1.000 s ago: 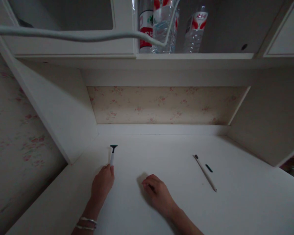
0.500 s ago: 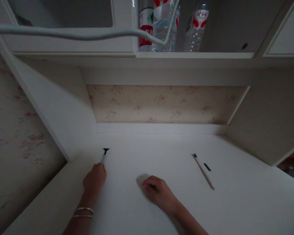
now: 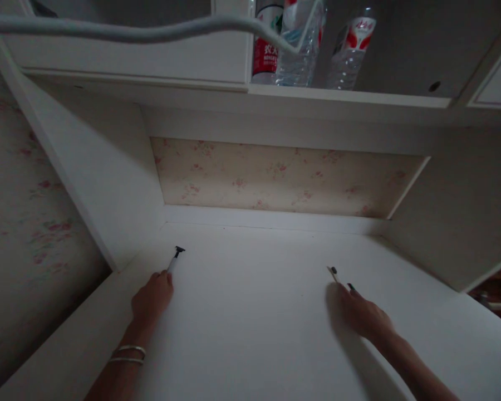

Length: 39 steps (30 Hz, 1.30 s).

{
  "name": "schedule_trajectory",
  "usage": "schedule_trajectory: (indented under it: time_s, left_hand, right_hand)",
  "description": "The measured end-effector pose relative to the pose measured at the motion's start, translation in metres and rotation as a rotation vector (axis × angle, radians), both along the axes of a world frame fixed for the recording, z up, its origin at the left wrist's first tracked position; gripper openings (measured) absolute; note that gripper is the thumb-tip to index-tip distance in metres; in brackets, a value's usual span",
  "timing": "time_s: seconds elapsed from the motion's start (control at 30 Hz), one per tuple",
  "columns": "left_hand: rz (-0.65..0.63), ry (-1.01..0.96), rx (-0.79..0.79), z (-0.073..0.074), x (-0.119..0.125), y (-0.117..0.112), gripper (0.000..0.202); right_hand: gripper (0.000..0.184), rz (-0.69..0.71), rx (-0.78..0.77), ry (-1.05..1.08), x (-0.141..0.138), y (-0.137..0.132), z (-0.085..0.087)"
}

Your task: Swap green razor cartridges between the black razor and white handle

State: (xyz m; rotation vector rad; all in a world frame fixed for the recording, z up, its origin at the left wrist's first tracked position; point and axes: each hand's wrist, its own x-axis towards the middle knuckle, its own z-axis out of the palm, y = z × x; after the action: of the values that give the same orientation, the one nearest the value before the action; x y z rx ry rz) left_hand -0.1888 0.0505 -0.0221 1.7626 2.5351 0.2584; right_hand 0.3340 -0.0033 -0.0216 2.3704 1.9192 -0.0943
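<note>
My left hand (image 3: 152, 295) is closed around the pale handle of a razor (image 3: 174, 262), whose black head points away from me over the white desktop. At the right, my right hand (image 3: 363, 314) is over a slim beige stick with a dark tip, perhaps a toothbrush (image 3: 334, 273). Only the far end of that stick shows; the hand covers the rest. Just beyond the knuckles, part of a small dark green piece (image 3: 350, 287) is visible. The fingertips of this hand are hidden, so its grip on the stick cannot be made out.
The white desktop (image 3: 242, 312) runs back to a low ledge and a flowered wall panel (image 3: 242, 178). Overhead, a shelf holds several plastic bottles (image 3: 353, 50). A pale cable (image 3: 142, 33) crosses the top of the view. White side panels (image 3: 96, 167) flank the desk.
My right hand has moved from the middle of the desk to the right, over the beige stick. My left hand still holds the razor. The view has tilted slightly.
</note>
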Motion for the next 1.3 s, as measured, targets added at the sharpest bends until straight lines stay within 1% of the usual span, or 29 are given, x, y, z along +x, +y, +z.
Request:
schedule_trajectory:
  time_s: [0.07, 0.1, 0.17, 0.23, 0.3, 0.4, 0.47, 0.53, 0.63, 0.7, 0.77, 0.83, 0.9, 1.0, 1.07, 1.13, 1.2, 1.23, 1.3]
  left_hand:
    - [0.004, -0.004, 0.012, -0.002, -0.001, 0.0, 0.047]
    - [0.005, -0.005, 0.02, -0.002, -0.002, 0.0, 0.047]
    - [0.01, -0.004, 0.034, -0.003, -0.003, 0.0, 0.046]
    - [0.016, 0.0, 0.044, -0.003, -0.003, -0.001, 0.046]
    - [0.025, 0.016, 0.067, -0.001, -0.001, -0.004, 0.046]
    - [0.022, 0.059, 0.162, 0.006, 0.007, -0.012, 0.042]
    - [-0.043, 0.02, 0.203, 0.01, 0.014, -0.018, 0.035]
    - [-0.16, -0.058, 0.223, 0.013, 0.021, -0.022, 0.028]
    - [-0.205, -0.145, 0.198, 0.014, 0.031, -0.025, 0.025]
    - [-0.253, -0.177, 0.137, 0.013, 0.036, -0.027, 0.023]
    - [-0.291, -0.173, 0.112, 0.011, 0.04, -0.028, 0.022]
    - [-0.292, -0.127, 0.118, 0.01, 0.042, -0.028, 0.022]
    - [-0.284, -0.078, 0.124, 0.009, 0.042, -0.028, 0.024]
    - [-0.284, -0.019, 0.113, 0.005, 0.04, -0.025, 0.028]
    - [-0.3, 0.015, 0.101, 0.001, 0.037, -0.023, 0.027]
    - [-0.316, 0.031, 0.102, -0.003, 0.036, -0.021, 0.029]
    - [-0.32, 0.033, 0.113, -0.006, 0.035, -0.02, 0.033]
    - [-0.315, 0.035, 0.115, -0.007, 0.034, -0.019, 0.036]
    - [-0.293, 0.056, 0.113, -0.008, 0.034, -0.019, 0.038]
  right_hand:
    - [0.052, 0.081, -0.005, -0.004, -0.007, 0.002, -0.003]
    - [0.052, 0.113, 0.008, 0.003, -0.016, 0.004, -0.002]
    - [0.047, 0.158, 0.051, 0.047, -0.044, 0.009, 0.006]
    - [0.043, 0.207, 0.104, 0.141, -0.083, 0.015, 0.016]
    - [0.042, 0.31, 0.136, 0.247, -0.13, 0.021, 0.023]
    - [0.04, 0.421, 0.136, 0.299, -0.204, 0.035, 0.026]
    - [0.036, 0.48, 0.128, 0.32, -0.25, 0.046, 0.024]
    - [0.032, 0.522, 0.121, 0.332, -0.291, 0.06, 0.021]
    - [0.029, 0.558, 0.121, 0.351, -0.339, 0.079, 0.017]
    - [0.028, 0.579, 0.126, 0.372, -0.362, 0.091, 0.015]
    - [0.03, 0.592, 0.128, 0.396, -0.376, 0.1, 0.013]
    - [0.033, 0.603, 0.121, 0.414, -0.385, 0.108, 0.012]
    - [0.033, 0.633, 0.107, 0.424, -0.387, 0.113, 0.012]
    - [0.032, 0.706, 0.091, 0.424, -0.38, 0.115, 0.015]
    - [0.033, 0.733, 0.089, 0.407, -0.369, 0.111, 0.018]
    - [0.034, 0.737, 0.087, 0.379, -0.349, 0.107, 0.021]
    - [0.034, 0.726, 0.082, 0.344, -0.32, 0.104, 0.025]
    - [0.033, 0.714, 0.078, 0.325, -0.301, 0.104, 0.028]
    - [0.031, 0.674, 0.068, 0.291, -0.255, 0.106, 0.036]
